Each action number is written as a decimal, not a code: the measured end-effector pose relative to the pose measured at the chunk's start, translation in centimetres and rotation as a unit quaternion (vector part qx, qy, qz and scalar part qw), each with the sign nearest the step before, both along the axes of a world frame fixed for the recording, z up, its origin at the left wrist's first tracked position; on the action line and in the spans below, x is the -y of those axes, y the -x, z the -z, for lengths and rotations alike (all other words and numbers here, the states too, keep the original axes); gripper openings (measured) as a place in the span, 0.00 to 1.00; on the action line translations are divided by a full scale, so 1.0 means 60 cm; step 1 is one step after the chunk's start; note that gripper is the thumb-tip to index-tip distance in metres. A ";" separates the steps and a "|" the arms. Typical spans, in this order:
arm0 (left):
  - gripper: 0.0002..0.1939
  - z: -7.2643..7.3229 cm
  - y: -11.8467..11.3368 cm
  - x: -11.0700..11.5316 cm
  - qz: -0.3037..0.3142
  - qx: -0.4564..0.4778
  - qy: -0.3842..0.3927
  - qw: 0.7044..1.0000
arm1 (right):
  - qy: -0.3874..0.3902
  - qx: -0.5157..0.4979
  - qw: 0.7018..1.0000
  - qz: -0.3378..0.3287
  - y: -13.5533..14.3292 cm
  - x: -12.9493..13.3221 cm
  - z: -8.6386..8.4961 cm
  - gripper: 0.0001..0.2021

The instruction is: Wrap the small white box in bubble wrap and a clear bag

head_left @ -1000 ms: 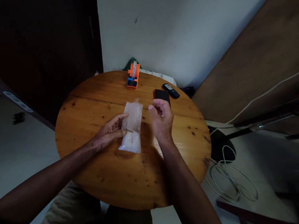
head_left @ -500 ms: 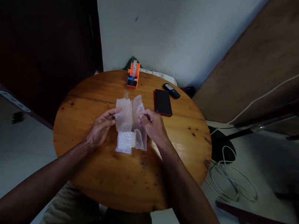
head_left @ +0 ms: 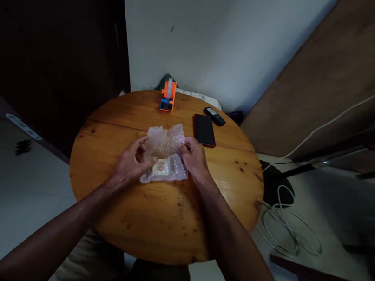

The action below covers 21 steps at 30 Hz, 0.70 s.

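Just beyond the middle of the round table (head_left: 127, 216), toward its far edge, the bubble wrap (head_left: 169, 145) lies spread and crumpled, with a small pale piece (head_left: 161, 168) resting on its near part, and what that piece is, we can't tell. Left hand (head_left: 130, 162) has the wrap's left side, thumb and fingers closed to a narrow gap around the film; right hand (head_left: 194, 158) pinches the raised flap at the right, fingertips tight together. Featherlight stuff by the look of it, soft and springy, a bit slippery, likely to crease or flop back wherever it's let go; the best hold is at the outer borders, clear of the bubbles. The pale piece looks light too, perhaps stiffer, and its sides look the safer grip in case it's fragile. Underneath, smooth varnished boards, knotted, shining toward the right edge, so loose film could slide. Near the far edge stands an orange and blue tape dispenser (head_left: 173, 90); right of it, a dark phone (head_left: 205, 130) lies flat beside a black handset (head_left: 215, 116). Dim room, this: pale wall (head_left: 224, 33) behind, brown panel (head_left: 343, 65) to the right, white cable (head_left: 294, 241) looped on the floor (head_left: 22, 209).
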State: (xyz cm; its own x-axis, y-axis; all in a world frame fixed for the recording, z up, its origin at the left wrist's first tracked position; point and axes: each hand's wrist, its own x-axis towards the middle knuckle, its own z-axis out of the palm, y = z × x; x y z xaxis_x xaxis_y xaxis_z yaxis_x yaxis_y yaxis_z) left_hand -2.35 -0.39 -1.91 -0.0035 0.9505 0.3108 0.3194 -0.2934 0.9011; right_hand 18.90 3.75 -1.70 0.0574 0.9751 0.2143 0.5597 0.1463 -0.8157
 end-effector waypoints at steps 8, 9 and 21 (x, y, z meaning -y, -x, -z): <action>0.30 0.013 0.035 -0.038 -0.115 0.146 0.107 0.977 | 0.048 0.184 0.979 0.075 -0.014 0.008 -0.033 0.18; 0.30 0.014 0.039 -0.040 -0.132 0.142 0.103 0.976 | 0.060 0.214 0.972 0.082 -0.014 0.009 -0.037 0.19; 0.30 -0.035 0.042 -0.005 0.091 -0.174 -0.060 0.979 | 0.065 0.269 0.960 0.053 -0.011 0.007 -0.030 0.25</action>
